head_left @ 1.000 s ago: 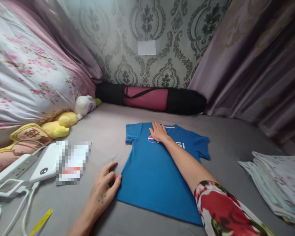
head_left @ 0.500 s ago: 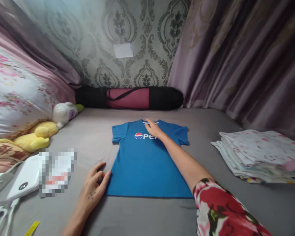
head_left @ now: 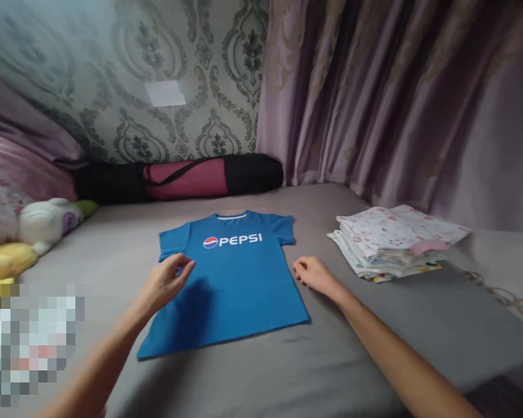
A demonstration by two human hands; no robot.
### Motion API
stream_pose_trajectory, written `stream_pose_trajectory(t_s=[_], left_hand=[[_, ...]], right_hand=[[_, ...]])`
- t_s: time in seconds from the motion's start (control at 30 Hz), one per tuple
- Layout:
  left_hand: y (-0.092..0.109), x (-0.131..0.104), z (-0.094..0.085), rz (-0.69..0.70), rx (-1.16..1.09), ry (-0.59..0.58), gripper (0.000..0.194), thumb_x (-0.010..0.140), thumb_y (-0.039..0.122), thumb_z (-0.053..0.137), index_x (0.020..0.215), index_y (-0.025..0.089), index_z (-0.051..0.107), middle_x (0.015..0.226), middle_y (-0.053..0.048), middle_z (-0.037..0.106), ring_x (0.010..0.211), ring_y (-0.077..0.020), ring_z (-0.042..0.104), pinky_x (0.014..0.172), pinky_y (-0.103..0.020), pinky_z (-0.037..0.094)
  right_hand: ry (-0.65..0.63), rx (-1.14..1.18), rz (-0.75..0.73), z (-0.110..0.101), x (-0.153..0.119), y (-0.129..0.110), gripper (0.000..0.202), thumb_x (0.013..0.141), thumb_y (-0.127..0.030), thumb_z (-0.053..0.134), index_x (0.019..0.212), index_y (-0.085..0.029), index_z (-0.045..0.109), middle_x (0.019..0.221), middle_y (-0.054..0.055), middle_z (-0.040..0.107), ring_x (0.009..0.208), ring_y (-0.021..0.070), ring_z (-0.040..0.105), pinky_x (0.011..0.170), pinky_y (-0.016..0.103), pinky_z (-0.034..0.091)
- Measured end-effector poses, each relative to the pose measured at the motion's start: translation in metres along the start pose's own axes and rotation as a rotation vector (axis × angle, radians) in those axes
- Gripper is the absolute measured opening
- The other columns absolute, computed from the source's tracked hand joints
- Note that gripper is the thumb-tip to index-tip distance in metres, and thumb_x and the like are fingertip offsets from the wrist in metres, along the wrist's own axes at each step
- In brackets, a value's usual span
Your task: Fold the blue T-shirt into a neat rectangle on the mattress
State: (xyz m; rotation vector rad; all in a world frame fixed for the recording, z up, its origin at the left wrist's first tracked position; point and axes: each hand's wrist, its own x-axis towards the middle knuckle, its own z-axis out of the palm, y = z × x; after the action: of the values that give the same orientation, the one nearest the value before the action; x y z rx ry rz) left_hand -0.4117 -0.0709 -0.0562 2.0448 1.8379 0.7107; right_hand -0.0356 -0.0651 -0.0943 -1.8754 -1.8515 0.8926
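Blue T-shirt (head_left: 239, 290): spread flat on the grey bed (head_left: 314, 371), printed front up, collar pointed away from the person and hem turned toward the person, at a slight slant.
Left hand (head_left: 169, 280): held above the shirt's side edge, a shadow being cast on the cloth below; fingers half-curled, nothing gripped.
Right hand (head_left: 314, 275): placed just beside the opposite side edge, apart from the cloth; fingers loosely curled, nothing seen to be held, though whether the bed is touched cannot be told.
Weight: judged light; either of the hands should be enough to lift it.
Stiffness: judged soft and limp; if lifted from one point only, the rest would be left to sag and crease.
Surface: smooth-looking and probably not slippery; some drag against the sheet may be expected.
Fragility: judged low; no hard or breakable part is seen.
White collar strip (head_left: 232, 217): probably a little firmer than the body; well suited to being pinched.
Hem (head_left: 226, 341): best taken near its two corners, so that the edge is kept straight.
Sleeves (head_left: 282, 229): easily rumpled, it is judged; better held together with the shoulder.
PEPSI print (head_left: 239, 240): perhaps slightly stiffer than the plain cloth; sharp creasing there is best avoided.
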Motion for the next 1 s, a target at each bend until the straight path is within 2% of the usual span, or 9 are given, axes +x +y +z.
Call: stream_pose_trajectory(t_s=[0.07, 0.17, 0.23, 0.27, 0.37, 0.53, 0.7, 0.83, 1.0], left_hand=[[0.037, 0.035, 0.022, 0.141, -0.034, -0.113, 0.034, 0.084, 0.049, 0.046, 0.075, 0.020, 0.062, 0.067, -0.002, 0.064, 0.061, -0.0159, 0.057, 0.059, -0.024, 0.044], [0.096, 0.082, 0.068, 0.323, -0.115, -0.265, 0.026, 0.085, 0.036, 0.047, 0.081, 0.018, 0.066, 0.075, -0.003, 0.068, 0.069, -0.0160, 0.060, 0.064, -0.022, 0.044], [0.131, 0.106, 0.099, 0.348, -0.064, -0.371, 0.023, 0.085, 0.026, 0.048, 0.088, 0.018, 0.069, 0.083, -0.003, 0.070, 0.078, -0.0165, 0.063, 0.069, -0.022, 0.045], [0.146, 0.117, 0.114, 0.348, -0.049, -0.387, 0.022, 0.085, 0.024, 0.050, 0.091, 0.018, 0.070, 0.086, -0.003, 0.071, 0.080, -0.0167, 0.064, 0.071, -0.021, 0.045], [0.178, 0.141, 0.150, 0.299, -0.002, -0.360, 0.021, 0.084, 0.022, 0.054, 0.096, 0.017, 0.070, 0.096, -0.007, 0.071, 0.092, -0.0196, 0.065, 0.080, -0.023, 0.046], [0.197, 0.161, 0.183, 0.152, 0.116, -0.253, 0.033, 0.087, 0.036, 0.056, 0.104, 0.011, 0.066, 0.117, -0.020, 0.062, 0.115, -0.0309, 0.056, 0.094, -0.034, 0.044], [0.208, 0.169, 0.197, 0.104, 0.203, -0.243, 0.043, 0.084, 0.047, 0.059, 0.108, 0.011, 0.065, 0.125, -0.022, 0.057, 0.119, -0.0331, 0.051, 0.096, -0.037, 0.043], [0.219, 0.175, 0.204, 0.073, 0.236, -0.247, 0.039, 0.089, 0.032, 0.052, 0.114, 0.005, 0.064, 0.125, -0.027, 0.055, 0.118, -0.0333, 0.053, 0.093, -0.037, 0.046], [0.227, 0.183, 0.208, 0.044, 0.233, -0.275, 0.030, 0.086, 0.012, 0.050, 0.110, 0.006, 0.066, 0.119, -0.028, 0.059, 0.116, -0.0325, 0.057, 0.092, -0.037, 0.047]], right_hand=[[0.027, -0.162, -0.023, 0.004, -0.018, -0.009, 0.036, 0.092, -0.030, 0.041, 0.071, -0.016, 0.066, 0.073, 0.008, 0.072, 0.064, 0.0156, 0.064, 0.057, 0.024, 0.038], [0.061, -0.325, -0.002, 0.010, -0.035, -0.023, 0.038, 0.093, -0.036, 0.043, 0.070, -0.018, 0.068, 0.078, 0.011, 0.072, 0.074, 0.0197, 0.067, 0.064, 0.027, 0.038], [0.060, -0.369, 0.038, 0.011, -0.041, -0.029, 0.037, 0.093, -0.040, 0.044, 0.076, -0.019, 0.069, 0.083, 0.012, 0.073, 0.080, 0.0217, 0.068, 0.067, 0.028, 0.038], [0.053, -0.376, 0.051, 0.011, -0.043, -0.030, 0.037, 0.093, -0.042, 0.045, 0.078, -0.019, 0.069, 0.085, 0.012, 0.073, 0.083, 0.0222, 0.068, 0.068, 0.028, 0.038], [0.013, -0.371, 0.035, 0.009, -0.047, -0.029, 0.036, 0.093, -0.045, 0.046, 0.082, -0.020, 0.069, 0.088, 0.010, 0.073, 0.085, 0.0227, 0.068, 0.067, 0.029, 0.038], [-0.024, -0.382, -0.006, 0.007, -0.058, -0.027, 0.029, 0.092, -0.043, 0.048, 0.089, -0.021, 0.066, 0.092, 0.008, 0.072, 0.089, 0.0235, 0.067, 0.068, 0.029, 0.038], [-0.080, -0.364, -0.053, 0.005, -0.071, -0.033, 0.025, 0.092, -0.040, 0.049, 0.094, -0.020, 0.064, 0.096, 0.010, 0.071, 0.093, 0.0249, 0.066, 0.071, 0.030, 0.038], [-0.146, -0.284, -0.063, 0.003, -0.080, -0.038, 0.025, 0.090, -0.042, 0.051, 0.096, -0.021, 0.064, 0.095, 0.010, 0.070, 0.094, 0.0267, 0.065, 0.073, 0.031, 0.039], [-0.155, -0.234, -0.080, 0.008, -0.084, -0.037, 0.023, 0.091, -0.039, 0.049, 0.098, -0.022, 0.062, 0.098, 0.010, 0.069, 0.098, 0.0275, 0.063, 0.077, 0.032, 0.040]])
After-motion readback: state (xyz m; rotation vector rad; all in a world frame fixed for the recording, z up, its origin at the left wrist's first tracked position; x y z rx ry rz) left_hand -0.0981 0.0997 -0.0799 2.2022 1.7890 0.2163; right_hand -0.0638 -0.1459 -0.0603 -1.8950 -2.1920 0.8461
